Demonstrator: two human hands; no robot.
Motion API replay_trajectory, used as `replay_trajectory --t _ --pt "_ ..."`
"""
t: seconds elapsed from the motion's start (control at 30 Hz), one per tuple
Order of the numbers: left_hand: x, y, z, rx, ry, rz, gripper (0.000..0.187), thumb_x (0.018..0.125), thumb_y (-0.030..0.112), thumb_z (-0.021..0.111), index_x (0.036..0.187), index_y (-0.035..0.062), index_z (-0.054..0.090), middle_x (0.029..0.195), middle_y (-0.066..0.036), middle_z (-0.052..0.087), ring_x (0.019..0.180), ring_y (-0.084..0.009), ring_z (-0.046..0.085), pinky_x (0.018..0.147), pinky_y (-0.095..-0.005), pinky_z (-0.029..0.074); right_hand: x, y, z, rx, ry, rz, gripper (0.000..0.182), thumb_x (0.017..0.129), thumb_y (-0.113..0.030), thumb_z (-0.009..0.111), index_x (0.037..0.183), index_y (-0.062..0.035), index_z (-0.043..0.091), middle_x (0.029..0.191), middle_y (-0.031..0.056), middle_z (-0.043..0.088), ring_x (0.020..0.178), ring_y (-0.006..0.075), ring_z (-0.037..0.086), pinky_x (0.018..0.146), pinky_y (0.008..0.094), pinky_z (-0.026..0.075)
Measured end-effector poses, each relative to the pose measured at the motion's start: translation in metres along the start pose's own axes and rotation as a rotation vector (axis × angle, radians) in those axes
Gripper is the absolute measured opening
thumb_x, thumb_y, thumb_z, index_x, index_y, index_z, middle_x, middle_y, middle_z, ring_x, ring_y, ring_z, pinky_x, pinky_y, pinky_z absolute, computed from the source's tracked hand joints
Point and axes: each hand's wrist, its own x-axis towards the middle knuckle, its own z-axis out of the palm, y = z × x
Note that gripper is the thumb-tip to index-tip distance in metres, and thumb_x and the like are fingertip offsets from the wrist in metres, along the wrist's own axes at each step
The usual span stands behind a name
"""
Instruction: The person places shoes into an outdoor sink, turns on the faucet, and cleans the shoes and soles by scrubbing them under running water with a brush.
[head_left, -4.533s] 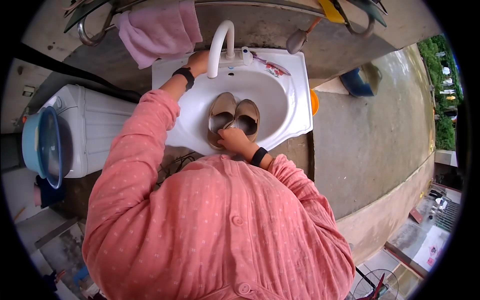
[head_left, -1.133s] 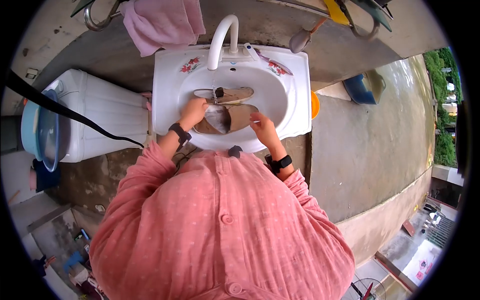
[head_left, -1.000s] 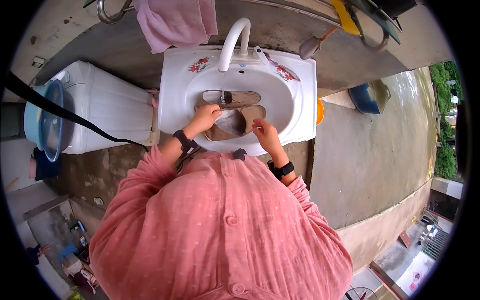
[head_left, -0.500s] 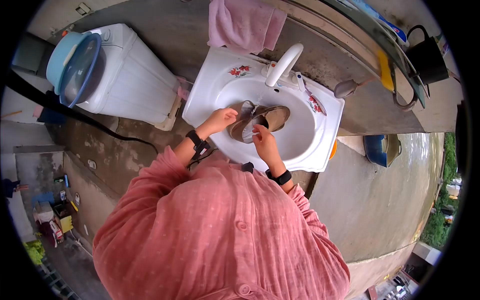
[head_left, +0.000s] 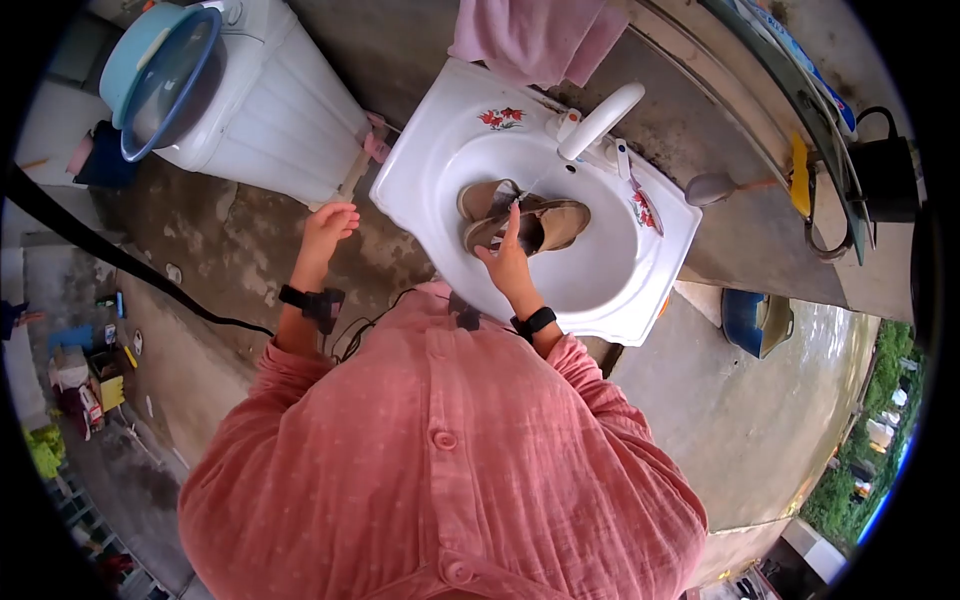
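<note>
A pair of brown shoes lies in the white sink, one overlapping the other, with thin running water coming down on them from the white faucet. Over the nearer shoe is my right hand, thumb and index finger spread apart, the fingertip in line with the water. My left hand is away from the sink, raised over the floor to its left. Its fingers are loosely bent, with nothing seen in them.
A pink towel hangs behind the sink. To the left stands a white washing machine with blue basins on top. A blue tub sits on the right. A toothbrush-like item lies on the sink rim.
My left hand has left the shoes and moved out left beyond the sink edge. My right hand stays at the shoes, its index finger now extended. The camera view has shifted.
</note>
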Motion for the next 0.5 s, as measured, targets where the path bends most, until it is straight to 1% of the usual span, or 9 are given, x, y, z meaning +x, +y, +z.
replay_trajectory --t 0.07,0.1,0.17,0.2,0.3,0.33,0.4,0.43,0.5 --pt "-0.002 0.003 0.025 0.019 -0.099 0.006 0.019 0.086 0.014 0.050 0.100 0.0018 0.056 0.090 -0.006 0.060 0.082 -0.0128 0.057 0.073 -0.0242 0.045 0.011 -0.005 -0.003 0.009 -0.082 0.069 0.081 0.069 -0.005 0.056 0.135 -0.0051 0.009 0.079 0.0287 0.056 0.073 0.0429 0.056 0.065 0.0475 0.044" --pt "-0.002 0.004 0.036 0.028 -0.149 0.007 0.018 0.087 0.014 0.050 0.099 0.0017 0.056 0.090 -0.006 0.060 0.081 -0.0128 0.058 0.073 -0.0243 0.045 0.014 -0.005 -0.002 0.008 -0.078 0.068 0.081 0.069 -0.005 0.056 0.135 -0.0051 0.009 0.079 0.0287 0.056 0.073 0.0429 0.056 0.065 0.0475 0.044" --pt "0.005 0.009 0.054 0.041 -0.222 0.047 0.018 0.087 0.012 0.049 0.099 0.0012 0.056 0.089 -0.006 0.060 0.081 -0.0128 0.058 0.073 -0.0242 0.045 0.019 -0.005 -0.002 -0.178 0.025 0.006 0.067 0.068 -0.002 0.050 0.130 -0.0054 0.024 0.066 0.0248 0.056 0.061 0.0421 0.055 0.060 0.0487 0.043" --pt "0.008 0.010 0.063 0.041 -0.252 0.061 0.017 0.087 0.012 0.049 0.099 0.0010 0.056 0.089 -0.006 0.060 0.081 -0.0128 0.058 0.073 -0.0241 0.045 0.019 -0.007 -0.005 -0.181 0.030 0.014 0.067 0.068 -0.002 0.050 0.130 -0.0054 0.024 0.066 0.0248 0.056 0.061 0.0421 0.055 0.060 0.0487 0.043" --pt "0.019 0.011 0.082 0.078 -0.319 0.142 0.017 0.085 0.010 0.051 0.097 -0.0004 0.056 0.086 -0.007 0.062 0.078 -0.0129 0.059 0.069 -0.0237 0.045 0.014 -0.034 -0.029 -0.156 0.113 0.119 0.044 0.067 -0.002 0.047 0.111 -0.0056 0.043 0.063 0.0236 0.056 0.061 0.0412 0.055 0.061 0.0497 0.043" --pt "0.022 0.007 0.087 0.079 -0.325 0.138 0.017 0.085 0.010 0.051 0.097 -0.0004 0.056 0.086 -0.007 0.062 0.078 -0.0129 0.059 0.069 -0.0237 0.045 0.011 -0.030 -0.032 -0.156 0.115 0.126 0.044 0.067 -0.002 0.047 0.111 -0.0056 0.043 0.063 0.0236 0.056 0.061 0.0412 0.055 0.061 0.0497 0.043" --pt "0.030 0.005 0.099 0.205 -0.379 0.246 0.018 0.084 0.008 0.050 0.098 -0.0018 0.055 0.085 -0.009 0.062 0.077 -0.0149 0.060 0.070 -0.0256 0.046 0.007 -0.027 -0.038 -0.196 0.139 0.074 0.038 0.067 -0.002 0.047 0.105 -0.0054 0.048 0.064 0.0232 0.057 0.063 0.0410 0.056 0.062 0.0488 0.043" --pt "0.030 0.007 0.107 0.206 -0.392 0.251 0.018 0.084 0.008 0.050 0.098 -0.0018 0.055 0.085 -0.009 0.062 0.077 -0.0149 0.060 0.070 -0.0256 0.046 0.005 -0.027 -0.040 -0.197 0.164 0.078 0.030 0.067 -0.002 0.047 0.096 -0.0051 0.052 0.065 0.0225 0.057 0.064 0.0405 0.056 0.063 0.0477 0.044" --pt "0.029 0.012 0.128 0.477 -0.476 0.322 0.019 0.080 0.003 0.049 0.098 -0.0014 0.055 0.093 -0.011 0.062 0.083 -0.0198 0.060 0.075 -0.0296 0.046 -0.002 -0.030 -0.048 -0.179 0.200 0.063 0.027 0.068 -0.002 0.047 0.094 -0.0049 0.053 0.066 0.0223 0.057 0.065 0.0402 0.056 0.063 0.0472 0.044"
